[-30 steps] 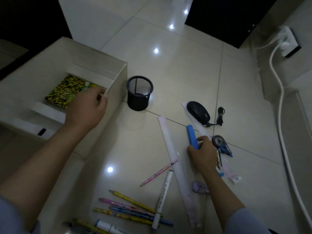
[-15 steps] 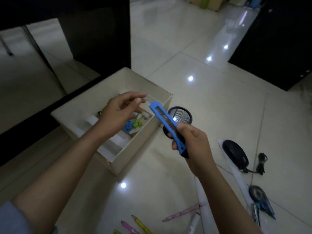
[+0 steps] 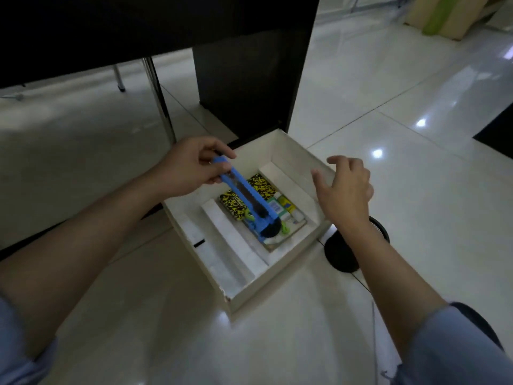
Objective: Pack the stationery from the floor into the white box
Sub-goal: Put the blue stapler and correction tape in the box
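From the head view, our left hand (image 3: 191, 168) pinches the far end of the blue utility knife (image 3: 244, 200) between thumb and fingertips, so that grip is grasping the knife. The knife slants down over the middle compartment of the white box (image 3: 291, 248), its dark lower end just above, or perhaps already touching, the items packed there; we cannot tell which. Our right hand (image 3: 344, 190) hovers over the box's right wall with fingers spread and relaxed, its grip released and holding nothing.

Inside the box, a yellow-and-black speckled notebook (image 3: 263, 184) lies in the middle compartment, with small green and white packets (image 3: 280, 207) beside it toward the right wall. A black mesh pen cup (image 3: 341, 254) stands on the floor just beside the box's right wall, partly behind our right forearm.

In our judgement the main risk is the thin pinch at one end: the knife hangs long and could swing or slip, dropping at a slant onto the packets or wedging against the compartment divider instead of lying flat. If its blade is not fully drawn in, it could score the notebook cover; we cannot see the blade's state. Our right forearm is close to the pen cup and could tip it.

The packets carry printing, but it is too small and dim for us to read. No brand shows on the knife or box.
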{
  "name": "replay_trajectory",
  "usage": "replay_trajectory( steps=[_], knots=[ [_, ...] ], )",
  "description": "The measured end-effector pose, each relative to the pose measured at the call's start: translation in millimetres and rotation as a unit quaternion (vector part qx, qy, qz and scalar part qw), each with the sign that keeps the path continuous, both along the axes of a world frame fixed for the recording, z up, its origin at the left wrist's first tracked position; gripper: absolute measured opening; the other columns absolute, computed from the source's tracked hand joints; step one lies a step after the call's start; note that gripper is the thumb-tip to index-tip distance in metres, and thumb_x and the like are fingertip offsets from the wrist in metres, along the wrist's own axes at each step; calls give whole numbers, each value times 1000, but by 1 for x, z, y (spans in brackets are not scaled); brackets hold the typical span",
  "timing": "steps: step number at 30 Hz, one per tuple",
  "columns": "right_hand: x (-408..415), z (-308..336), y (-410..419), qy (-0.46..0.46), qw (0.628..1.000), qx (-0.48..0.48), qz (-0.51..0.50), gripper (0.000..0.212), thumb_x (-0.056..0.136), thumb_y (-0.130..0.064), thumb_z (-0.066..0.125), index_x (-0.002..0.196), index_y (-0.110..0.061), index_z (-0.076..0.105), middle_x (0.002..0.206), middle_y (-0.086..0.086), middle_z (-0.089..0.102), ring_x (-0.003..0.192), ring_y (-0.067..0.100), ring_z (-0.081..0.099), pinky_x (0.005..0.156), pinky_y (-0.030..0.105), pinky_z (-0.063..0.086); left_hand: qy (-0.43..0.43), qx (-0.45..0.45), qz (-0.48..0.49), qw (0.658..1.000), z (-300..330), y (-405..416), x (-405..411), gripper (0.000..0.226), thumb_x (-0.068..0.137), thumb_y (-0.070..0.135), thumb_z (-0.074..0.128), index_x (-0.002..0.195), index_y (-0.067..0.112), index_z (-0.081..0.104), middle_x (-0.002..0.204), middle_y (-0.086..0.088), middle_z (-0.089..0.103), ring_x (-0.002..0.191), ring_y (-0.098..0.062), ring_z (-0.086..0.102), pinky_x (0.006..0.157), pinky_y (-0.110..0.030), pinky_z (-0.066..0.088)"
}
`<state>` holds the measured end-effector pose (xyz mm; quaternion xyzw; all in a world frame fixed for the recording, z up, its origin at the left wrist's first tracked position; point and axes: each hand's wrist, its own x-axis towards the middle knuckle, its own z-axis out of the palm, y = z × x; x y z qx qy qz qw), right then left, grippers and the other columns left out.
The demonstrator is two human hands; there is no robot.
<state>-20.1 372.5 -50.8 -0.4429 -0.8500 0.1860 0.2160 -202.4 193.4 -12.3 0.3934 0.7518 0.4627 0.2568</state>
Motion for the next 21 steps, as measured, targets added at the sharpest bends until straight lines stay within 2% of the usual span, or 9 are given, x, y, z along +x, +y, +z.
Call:
replay_trajectory(
  steps=[2,6,9,11,13,15,17,18,21],
  knots=[
    [-4,-16,5,-55,998,-11,-6,52,91,-44,49,135,-18,39,135,10,41,128,30,35,107,51,24,27,-50,-8,998,-10,4,-7,9,86,9,62,94,14,63,87,-6,68,74,-20,66,69,-25,56],
    [-7,-25,8,-78,997,1,-14,63,88,-47,53,139,-16,31,133,14,42,123,34,37,104,49,30,27,-107,-39,993,-34,17,-11,6,86,5,62,86,10,61,85,-8,66,70,-17,64,64,-21,56],
    [-5,-22,8,-75,997,-6,3,65,87,-44,56,140,-16,31,133,15,42,121,34,37,98,46,34,14,-140,-56,988,-52,28,-11,6,87,0,59,89,5,60,84,-9,64,64,-9,63,55,-12,52],
    [-4,-22,7,-64,998,-12,6,64,87,-42,56,140,-16,31,133,14,41,121,34,36,96,45,35,1,-158,-79,984,-62,34,-13,11,88,-1,58,85,9,59,85,-10,64,63,-10,64,58,-17,55],
    [-5,-22,7,-55,998,-17,3,62,87,-42,57,139,-17,32,133,14,42,121,33,36,95,45,36,-21,-168,-98,981,-71,38,-15,17,88,-4,56,81,11,58,87,-13,63,68,-17,64,67,-26,58],
    [-6,-22,7,-49,999,-18,-1,61,87,-41,57,138,-17,33,132,13,42,120,33,36,94,45,36,-33,-172,-111,978,-78,41,-15,16,87,-8,55,83,7,59,85,-12,61,62,-12,65,61,-22,58],
    [-5,-23,8,-46,999,-16,-4,61,87,-41,57,138,-17,33,131,13,42,120,32,36,94,45,36,-24,-179,-127,975,-86,42,-16,17,85,-10,56,84,6,61,80,-7,58,53,-3,64,53,-13,52],
    [-5,-24,8,-44,999,-16,-4,61,87,-41,57,138,-18,33,130,13,43,119,32,37,94,45,36,-13,-185,-136,973,-90,42,-16,18,85,-10,57,82,8,62,79,-5,58,52,-2,63,53,-14,51],
    [-6,-24,8,-39,999,-16,-5,59,87,-40,56,137,-18,34,129,12,44,118,31,37,93,44,37,51,-205,-168,963,-98,42,-22,16,82,-7,63,83,9,65,76,-2,59,60,-5,62,64,-23,52]
  ],
)
